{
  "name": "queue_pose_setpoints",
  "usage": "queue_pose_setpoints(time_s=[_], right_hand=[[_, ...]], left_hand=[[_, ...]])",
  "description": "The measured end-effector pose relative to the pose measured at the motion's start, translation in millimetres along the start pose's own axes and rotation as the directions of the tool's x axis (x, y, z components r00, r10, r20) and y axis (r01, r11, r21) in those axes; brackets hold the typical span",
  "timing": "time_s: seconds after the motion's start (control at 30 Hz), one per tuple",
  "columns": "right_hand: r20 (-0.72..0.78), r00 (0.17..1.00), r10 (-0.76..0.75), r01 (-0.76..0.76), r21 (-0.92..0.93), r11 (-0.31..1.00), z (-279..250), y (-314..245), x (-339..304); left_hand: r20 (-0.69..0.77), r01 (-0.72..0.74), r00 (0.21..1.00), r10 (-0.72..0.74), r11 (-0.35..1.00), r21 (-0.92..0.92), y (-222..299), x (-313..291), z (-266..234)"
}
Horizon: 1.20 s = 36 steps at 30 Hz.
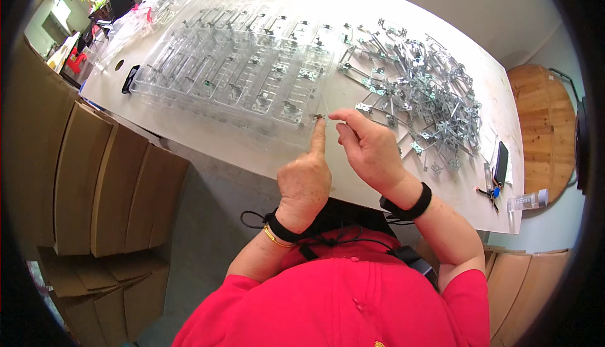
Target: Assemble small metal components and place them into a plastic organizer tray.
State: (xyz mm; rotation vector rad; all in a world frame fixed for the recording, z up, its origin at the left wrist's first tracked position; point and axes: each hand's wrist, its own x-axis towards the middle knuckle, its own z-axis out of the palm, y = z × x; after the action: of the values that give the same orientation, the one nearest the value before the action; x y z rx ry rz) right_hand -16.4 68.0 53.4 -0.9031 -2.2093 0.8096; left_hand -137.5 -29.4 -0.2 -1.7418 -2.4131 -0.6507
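- Red shirt (328, 296) of the person fills the lower middle, nearest the camera.
- Left hand (305, 183): index finger straight out, its tip at a small dark piece (319, 117) by the near right corner of the trays; the other fingers are curled in. I cannot tell whether anything is gripped.
- Right hand (372, 148): bent index finger and thumb, tips close but seemingly apart, just beside the left fingertip; I cannot tell whether something thin sits between them.
- Small dark piece: tiny, with a brownish look; its exact shape is too small to tell.
- Clear plastic trays (252, 122): see-through and shiny, apparently stacked, with long rounded compartments side by side. Silvery metal parts with darker bits lie in many of them.
- Loose metal parts (441, 95): a tangled heap right of the trays, grey and silvery, thin bars with flat plates, some catching a greenish glint; they cross at all angles.
- White table (353, 186) bears the trays and heap.
- Dark phone (501, 163) and keys (496, 192) lie near its right end.
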Motion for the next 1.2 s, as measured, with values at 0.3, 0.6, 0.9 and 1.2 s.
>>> queue_pose_setpoints(time_s=[0.3,0.6,0.9,1.2], right_hand=[[0.019,0.993,-0.116,0.118,-0.183,0.976,19.1,7.6,21.0],[0.039,0.979,-0.200,0.203,-0.209,0.957,16.6,10.4,28.8],[-0.051,0.980,-0.194,0.183,-0.171,0.968,17.1,4.5,31.5],[-0.081,0.978,-0.192,0.179,-0.148,0.973,25.8,10.2,32.3]], left_hand=[[-0.049,-0.057,0.997,0.053,0.994,-0.089,-9.1,-3.8,2.0],[-0.047,-0.008,0.999,-0.002,0.978,-0.208,-12.4,-2.3,-9.6],[0.209,0.119,0.975,-0.078,0.975,-0.190,-19.7,10.6,-22.8],[0.326,0.186,0.936,-0.130,0.972,-0.144,-17.8,19.1,-33.8]])
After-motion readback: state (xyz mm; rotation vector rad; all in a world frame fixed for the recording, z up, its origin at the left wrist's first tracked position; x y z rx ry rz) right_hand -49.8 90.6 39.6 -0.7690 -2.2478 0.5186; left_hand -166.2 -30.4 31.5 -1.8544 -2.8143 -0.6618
